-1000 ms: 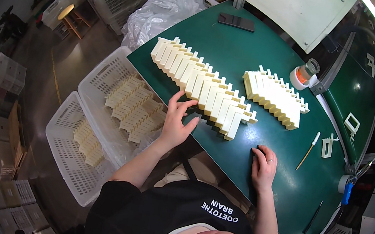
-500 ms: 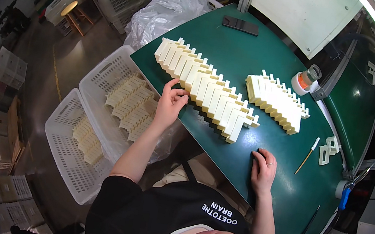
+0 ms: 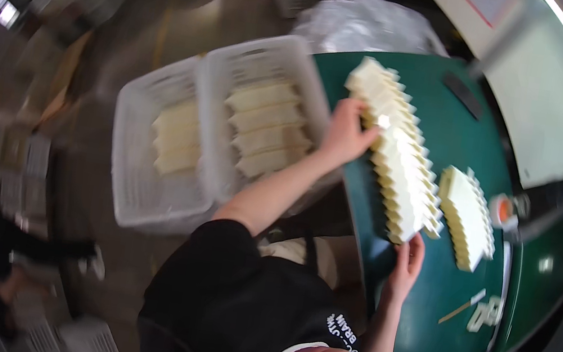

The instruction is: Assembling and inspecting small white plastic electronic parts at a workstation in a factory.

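A long row of cream-coloured, stepped plastic parts (image 3: 404, 161) lies nested on the green table (image 3: 434, 301). My left hand (image 3: 347, 135) is at its left side toward the far end, thumb and fingers curled onto the parts' edge. Blur hides exactly how many parts it grips. At the near end of the row, my right hand (image 3: 405, 267) touches the last part with fingers extended and apart. A shorter row of similar cream parts (image 3: 464, 218) lies to the right, untouched.
Two white plastic crates (image 3: 119, 166) with more cream rows stand left of the table. A dark phone (image 3: 462, 95) lies at the back. On the right are an orange-and-white jar (image 3: 503, 211), a thin brush (image 3: 460, 308) and a pale bracket (image 3: 485, 316). A person's leg (image 3: 42, 246) shows lower left.
My view has swung toward the left, bringing the crates nearer the middle. My right hand has moved from the bare table to the near end of the long row; my left hand now grips its side.
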### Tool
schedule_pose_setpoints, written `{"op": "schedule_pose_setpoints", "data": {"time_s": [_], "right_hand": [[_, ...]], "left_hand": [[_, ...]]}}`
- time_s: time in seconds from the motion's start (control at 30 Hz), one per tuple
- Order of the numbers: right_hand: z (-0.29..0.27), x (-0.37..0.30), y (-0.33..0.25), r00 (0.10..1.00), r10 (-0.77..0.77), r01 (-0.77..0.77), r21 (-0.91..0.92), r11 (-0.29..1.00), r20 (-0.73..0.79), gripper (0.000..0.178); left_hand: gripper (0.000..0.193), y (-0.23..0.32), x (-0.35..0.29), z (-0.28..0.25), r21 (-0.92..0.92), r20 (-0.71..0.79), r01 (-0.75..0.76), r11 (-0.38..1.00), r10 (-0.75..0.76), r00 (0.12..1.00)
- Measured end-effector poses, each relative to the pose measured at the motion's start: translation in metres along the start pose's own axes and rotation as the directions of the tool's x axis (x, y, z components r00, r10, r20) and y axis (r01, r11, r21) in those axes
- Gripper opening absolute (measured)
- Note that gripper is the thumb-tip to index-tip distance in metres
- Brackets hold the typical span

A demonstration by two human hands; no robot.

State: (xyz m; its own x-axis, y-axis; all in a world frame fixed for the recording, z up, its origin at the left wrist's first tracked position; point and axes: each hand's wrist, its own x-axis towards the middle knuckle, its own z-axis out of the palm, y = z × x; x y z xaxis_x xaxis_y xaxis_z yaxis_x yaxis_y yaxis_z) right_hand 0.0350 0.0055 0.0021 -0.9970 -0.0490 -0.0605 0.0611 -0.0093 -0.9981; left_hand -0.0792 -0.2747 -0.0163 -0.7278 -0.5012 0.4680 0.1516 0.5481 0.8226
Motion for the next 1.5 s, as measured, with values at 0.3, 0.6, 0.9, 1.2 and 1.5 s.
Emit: {"op": "schedule_pose_setpoints", "data": {"time_s": [0.3,0.6,0.9,1.2,1.5], "right_hand": [[0.019,0.014,-0.002,0.999,0.028,-0.027,-0.017,0.999,0.035,0.040],[0.024,0.017,-0.001,0.999,0.016,-0.011,0.112,0.994,-0.040,0.050],[-0.046,-0.072,-0.017,0.982,-0.109,0.127,0.105,0.986,-0.156,0.057],[-0.144,-0.164,0.000,0.921,0.084,0.003,0.224,0.975,-0.379,0.048],[-0.108,-0.146,-0.068,0.808,-0.589,0.370,-0.761,0.533,-0.020,0.027]], "left_hand": [[0.041,0.000,-0.002,-0.010,0.042,-0.008,0.025,0.999,-0.024,1.000],[0.064,-0.005,0.002,0.016,-0.147,0.033,0.112,0.983,-0.108,0.994],[0.070,0.080,-0.069,-0.008,-0.480,0.490,0.321,0.816,-0.054,0.870],[0.076,0.121,-0.156,-0.012,-0.256,0.785,0.100,0.962,0.147,0.602],[0.055,0.133,-0.140,-0.012,-0.256,0.594,-0.473,0.843,0.524,0.610]]}}
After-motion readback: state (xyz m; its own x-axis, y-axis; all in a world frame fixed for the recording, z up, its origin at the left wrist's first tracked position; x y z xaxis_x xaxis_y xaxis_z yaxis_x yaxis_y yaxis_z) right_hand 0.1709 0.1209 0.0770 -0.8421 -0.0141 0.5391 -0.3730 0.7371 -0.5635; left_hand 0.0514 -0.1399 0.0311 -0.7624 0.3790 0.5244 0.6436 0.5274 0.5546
